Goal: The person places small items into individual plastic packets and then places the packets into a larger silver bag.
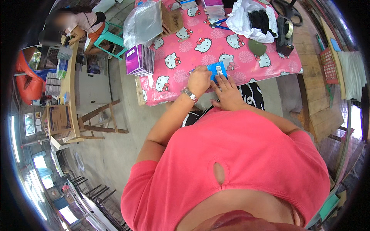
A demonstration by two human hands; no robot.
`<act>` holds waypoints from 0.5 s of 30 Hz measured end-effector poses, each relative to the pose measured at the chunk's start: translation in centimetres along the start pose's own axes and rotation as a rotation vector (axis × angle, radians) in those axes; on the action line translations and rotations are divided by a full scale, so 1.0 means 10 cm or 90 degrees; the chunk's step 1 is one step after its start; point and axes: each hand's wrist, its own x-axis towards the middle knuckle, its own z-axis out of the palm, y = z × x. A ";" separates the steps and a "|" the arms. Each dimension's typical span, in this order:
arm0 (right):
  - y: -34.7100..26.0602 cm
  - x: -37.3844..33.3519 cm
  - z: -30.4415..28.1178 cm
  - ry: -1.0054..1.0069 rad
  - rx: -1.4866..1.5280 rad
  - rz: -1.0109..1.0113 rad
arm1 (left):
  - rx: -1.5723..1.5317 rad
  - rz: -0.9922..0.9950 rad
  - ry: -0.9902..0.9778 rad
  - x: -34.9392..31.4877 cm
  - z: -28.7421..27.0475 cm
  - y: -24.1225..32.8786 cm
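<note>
A flat blue booklet or pack (213, 68) with a white barcode label lies near the front edge of a table with a pink cartoon-cat cover (204, 57). My left hand (199, 81), a metal watch on its wrist, rests at the booklet's left side with fingers curled closed. Whatever those fingers hold, if anything, is hidden. Flat on the booklet's lower right part lies my right hand (228, 92), its fingers spread. To the left stands a stack of purple spiral notebooks (135, 63).
Farther back are a cardboard box (172, 20), clear plastic wrapping (140, 25), a blue-handled cutting tool (220, 27) and a white bag (239, 19) of black strands. A dark green piece (256, 47) lies by a tape dispenser (285, 40). Another person sits far left on a green stool (110, 40).
</note>
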 end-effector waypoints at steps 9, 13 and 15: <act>-0.07 0.19 0.00 -0.050 -0.081 0.024 | 0.137 -0.057 -0.101 0.01 -0.09 0.18; 0.17 0.18 -0.20 -0.130 0.056 -0.036 | 0.230 -0.073 -0.279 0.16 -0.22 0.41; 0.45 0.17 -0.29 -0.122 0.235 -0.112 | 0.246 -0.049 -0.253 0.07 -0.16 0.37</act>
